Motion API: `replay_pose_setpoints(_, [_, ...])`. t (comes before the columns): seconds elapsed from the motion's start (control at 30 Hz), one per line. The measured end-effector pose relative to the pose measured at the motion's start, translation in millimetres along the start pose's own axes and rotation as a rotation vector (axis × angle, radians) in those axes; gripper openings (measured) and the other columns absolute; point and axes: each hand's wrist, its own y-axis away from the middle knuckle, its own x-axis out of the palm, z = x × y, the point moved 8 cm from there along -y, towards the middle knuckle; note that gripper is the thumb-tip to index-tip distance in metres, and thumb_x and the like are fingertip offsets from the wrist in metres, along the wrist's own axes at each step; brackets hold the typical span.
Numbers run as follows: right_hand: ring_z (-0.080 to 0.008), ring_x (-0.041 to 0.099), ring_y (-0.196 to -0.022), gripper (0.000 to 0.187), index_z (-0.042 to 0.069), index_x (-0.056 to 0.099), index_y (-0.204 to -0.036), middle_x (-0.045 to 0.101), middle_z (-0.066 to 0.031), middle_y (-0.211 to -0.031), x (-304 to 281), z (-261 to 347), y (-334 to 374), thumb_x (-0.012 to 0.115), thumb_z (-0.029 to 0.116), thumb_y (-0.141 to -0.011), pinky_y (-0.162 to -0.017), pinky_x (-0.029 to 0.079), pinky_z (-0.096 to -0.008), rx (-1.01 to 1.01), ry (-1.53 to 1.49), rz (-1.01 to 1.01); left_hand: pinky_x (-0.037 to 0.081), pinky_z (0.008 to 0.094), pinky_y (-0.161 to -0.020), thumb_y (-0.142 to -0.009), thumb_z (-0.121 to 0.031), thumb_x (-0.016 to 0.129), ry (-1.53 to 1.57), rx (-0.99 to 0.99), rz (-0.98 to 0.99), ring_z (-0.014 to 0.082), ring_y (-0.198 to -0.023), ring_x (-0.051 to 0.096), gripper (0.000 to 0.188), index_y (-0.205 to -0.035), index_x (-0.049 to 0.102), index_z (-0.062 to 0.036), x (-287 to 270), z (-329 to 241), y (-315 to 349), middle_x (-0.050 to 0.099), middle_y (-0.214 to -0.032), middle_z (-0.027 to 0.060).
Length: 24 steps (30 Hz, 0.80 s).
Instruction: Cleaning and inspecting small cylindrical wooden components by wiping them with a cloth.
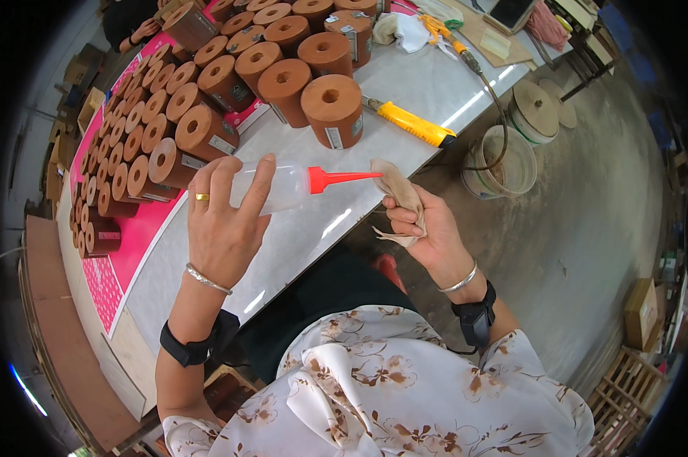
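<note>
My left hand [226, 209] is wrapped round a clear squeeze bottle [287, 188] with a long red nozzle. The bottle lies nearly level, and its nozzle tip meets a beige cloth [395, 186]. That cloth is pinched in my right hand [427, 228], one part standing up above the fingers and another hanging below them. Whether liquid comes from the nozzle I cannot tell. Beyond the bottle stand several reddish-brown cylinders [332, 107], each with a hole in its top and a pale label on its side.
A yellow utility knife [411, 122] lies on the grey table [306, 244]. Many more cylinders rest on pink sheeting [142, 228] at left. At far right are a yellow-handled tool with a cable [466, 57] and a white cloth [405, 32]. Buckets [504, 164] stand on the floor. Another person's hand [144, 30] shows at far left.
</note>
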Motion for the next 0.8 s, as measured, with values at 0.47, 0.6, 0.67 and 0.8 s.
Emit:
replay_pose_setpoints(0.47, [-0.0037, 0.042, -0.054, 0.033, -0.006, 0.050, -0.121, 0.054, -0.0096, -0.085, -7.6, -13.1, 1.2, 0.040, 0.015, -0.098, -0.040, 0.032, -0.0157, 0.034, 0.017, -0.002, 0.044, 0.0428, -0.089, -0.058, -0.001, 0.074, -0.129, 0.131, 0.032, 0.0311, -0.108, 0.050, 0.068, -0.123, 0.059, -0.0144, -10.3, -9.7, -14.2, 0.050, -0.112, 0.0130])
replay_pose_setpoints(0.6, [-0.0038, 0.041, -0.053, 0.033, -0.007, 0.051, -0.121, 0.054, -0.0096, -0.085, -13.2, -13.2, 3.2, 0.040, 0.015, -0.098, -0.040, 0.032, -0.0159, 0.035, 0.045, -0.042, 0.045, 0.0425, -0.088, -0.057, -0.001, 0.074, -0.105, 0.130, 0.042, 0.0310, -0.107, 0.051, 0.068, -0.123, 0.059, -0.0141, -5.6, -10.9, -14.4, 0.050, -0.109, 0.0127])
replay_pose_setpoints(0.67, [-0.0041, 0.041, -0.052, 0.033, -0.007, 0.050, -0.121, 0.054, -0.0097, -0.085, -16.8, -13.7, 3.2, 0.041, 0.015, -0.098, -0.040, 0.033, -0.0162, 0.047, 0.014, -0.045, 0.045, 0.0425, -0.088, -0.057, -0.001, 0.074, -0.093, 0.128, 0.039, 0.0309, -0.106, 0.051, 0.068, -0.122, 0.059, -0.0136, -3.1, -12.7, -15.1, 0.050, -0.109, 0.0126])
replay_pose_setpoints(0.8, [-0.0041, 0.040, -0.052, 0.032, -0.007, 0.050, -0.119, 0.054, -0.0099, -0.084, -20.7, -7.9, 6.6, 0.040, 0.015, -0.099, -0.040, 0.033, -0.0164, 0.022, 0.052, -0.062, 0.045, 0.0420, -0.087, -0.057, -0.002, 0.073, -0.044, 0.124, 0.029, 0.0307, -0.105, 0.051, 0.066, -0.121, 0.059, -0.0114, 3.9, -16.0, -16.3, 0.050, -0.107, 0.0124])
